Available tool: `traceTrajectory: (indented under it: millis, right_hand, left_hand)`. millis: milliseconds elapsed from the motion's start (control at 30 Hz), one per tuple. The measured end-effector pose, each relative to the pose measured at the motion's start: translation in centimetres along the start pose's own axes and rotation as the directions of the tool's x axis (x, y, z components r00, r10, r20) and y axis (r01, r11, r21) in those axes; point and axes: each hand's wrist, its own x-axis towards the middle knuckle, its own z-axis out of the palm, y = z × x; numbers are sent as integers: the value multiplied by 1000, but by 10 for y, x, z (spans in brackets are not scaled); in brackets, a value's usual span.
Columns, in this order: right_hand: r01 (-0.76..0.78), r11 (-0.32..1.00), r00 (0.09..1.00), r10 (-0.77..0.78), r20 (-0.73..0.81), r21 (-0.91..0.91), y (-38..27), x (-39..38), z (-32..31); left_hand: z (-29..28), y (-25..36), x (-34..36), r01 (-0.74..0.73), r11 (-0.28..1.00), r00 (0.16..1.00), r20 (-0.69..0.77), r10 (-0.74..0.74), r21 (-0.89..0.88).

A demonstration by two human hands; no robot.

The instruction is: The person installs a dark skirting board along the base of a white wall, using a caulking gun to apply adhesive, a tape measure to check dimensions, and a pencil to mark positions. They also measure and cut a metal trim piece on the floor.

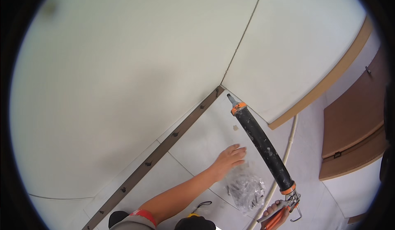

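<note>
My right hand [271, 213] grips the handle of a long caulking gun [263, 145] with a black barrel and orange rings. Its nozzle [230, 98] points up toward the wall corner, beside the upper end of a long dark strip [161, 147] bearing several dark blobs. The strip runs diagonally along the foot of the white left wall [103, 65]. My left hand [230, 160] hovers above the pale tiled floor [205, 139], fingers apart and holding nothing. Just below it is a clear plastic bag [245, 189] of small pieces.
A second white wall [300, 53] meets the left one at the corner and ends at a wooden edge [321, 90]. A brown door [349, 127] stands at the right. A pale hose or pipe [293, 131] crosses the floor. A black and yellow object [193, 221] with a loop sits at the bottom.
</note>
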Motion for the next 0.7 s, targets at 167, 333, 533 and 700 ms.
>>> traceTrajectory:
  millis: [167, 333, 533, 700]
  right_hand:
    - [-176, 979, 981, 182, -62, 100, -10, -5, -9]
    - [-290, 957, 942, 285, -176, -5, -41, 34, -44]
    - [-484, 845, 850, 392, -351, -230, -63, 60, -86]
    - [-559, 561, 827, 424, -368, -611, -78, 129, 26]
  left_hand:
    - [39, 30, 29, -27, 982, 995, 88, 44, -188]
    - [71, 56, 35, -13, 991, 988, -156, -9, -136]
    - [94, 98, -12, -39, 999, 951, -308, 32, -17]
    - [129, 146, -79, -211, 971, 954, -195, 229, 110]
